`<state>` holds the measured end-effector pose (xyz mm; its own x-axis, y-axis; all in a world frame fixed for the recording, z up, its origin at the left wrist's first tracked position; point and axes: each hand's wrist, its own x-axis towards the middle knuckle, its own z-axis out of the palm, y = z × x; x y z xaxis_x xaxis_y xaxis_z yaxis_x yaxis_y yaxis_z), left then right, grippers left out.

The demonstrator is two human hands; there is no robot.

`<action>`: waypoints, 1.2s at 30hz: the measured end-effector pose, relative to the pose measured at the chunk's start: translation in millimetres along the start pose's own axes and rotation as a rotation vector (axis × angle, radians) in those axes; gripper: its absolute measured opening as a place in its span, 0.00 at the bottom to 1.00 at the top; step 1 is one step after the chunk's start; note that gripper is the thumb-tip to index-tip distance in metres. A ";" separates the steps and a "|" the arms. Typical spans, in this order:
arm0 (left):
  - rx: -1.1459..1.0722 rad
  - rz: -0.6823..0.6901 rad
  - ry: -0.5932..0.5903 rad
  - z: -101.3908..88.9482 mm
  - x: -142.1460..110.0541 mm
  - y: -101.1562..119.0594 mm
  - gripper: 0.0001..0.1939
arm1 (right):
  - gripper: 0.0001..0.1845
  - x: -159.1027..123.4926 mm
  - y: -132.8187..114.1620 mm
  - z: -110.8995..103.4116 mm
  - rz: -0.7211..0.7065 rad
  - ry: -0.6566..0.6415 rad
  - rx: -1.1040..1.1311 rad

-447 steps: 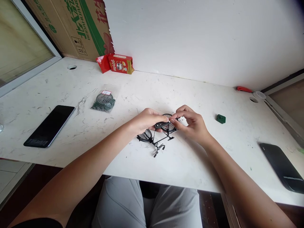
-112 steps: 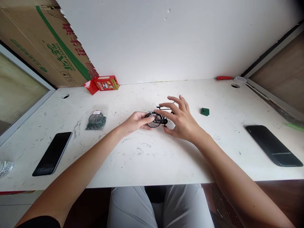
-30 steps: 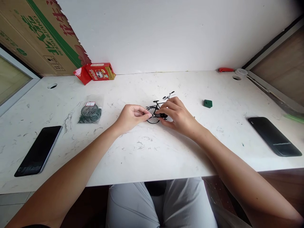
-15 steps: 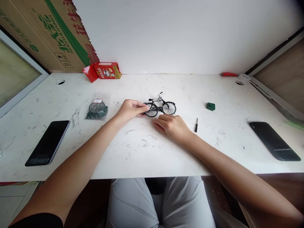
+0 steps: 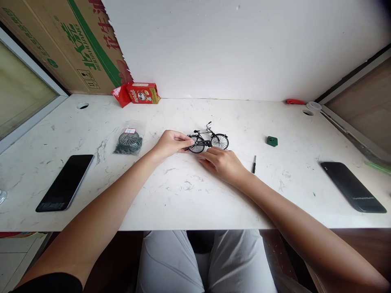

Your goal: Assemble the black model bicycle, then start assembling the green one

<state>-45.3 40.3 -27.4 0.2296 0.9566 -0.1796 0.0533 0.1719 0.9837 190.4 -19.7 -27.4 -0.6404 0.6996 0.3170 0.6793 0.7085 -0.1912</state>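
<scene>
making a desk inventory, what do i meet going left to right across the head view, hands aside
Cut-off clear object, smartphone, plastic bag of model parts, miniature bicycle, small screwdriver, green block, red object, round translucent piece, black phone-like device

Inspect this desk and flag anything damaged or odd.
The cardboard meets the white panel along a jagged edge, as if something was torn. The red carton has a flap splayed out sideways. The miniature bicycle, upright in the left hand, shows no obvious damage.
</scene>
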 end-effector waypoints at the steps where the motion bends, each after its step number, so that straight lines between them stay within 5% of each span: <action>1: 0.006 -0.001 0.000 0.0 -0.4 0.5 0.20 | 0.13 -1.1 0.9 -1.5 0.016 0.008 0.007; 16: 0.015 0.005 0.016 -5.7 -0.1 5.2 0.23 | 0.14 0.5 2.5 2.3 0.006 -0.021 -0.038; 29: 0.040 0.023 -0.009 -14.0 4.2 1.4 0.23 | 0.12 -1.4 14.9 0.9 0.097 0.057 0.231; 36: 0.045 0.013 0.002 -12.6 3.9 2.4 0.23 | 0.12 -3.3 20.1 -3.5 0.130 0.070 0.199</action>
<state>-56.5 47.3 -25.6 0.2290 0.9591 -0.1666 0.0940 0.1485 0.9844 207.4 -8.2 -29.1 -0.5212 0.7829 0.3396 0.6662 0.6220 -0.4114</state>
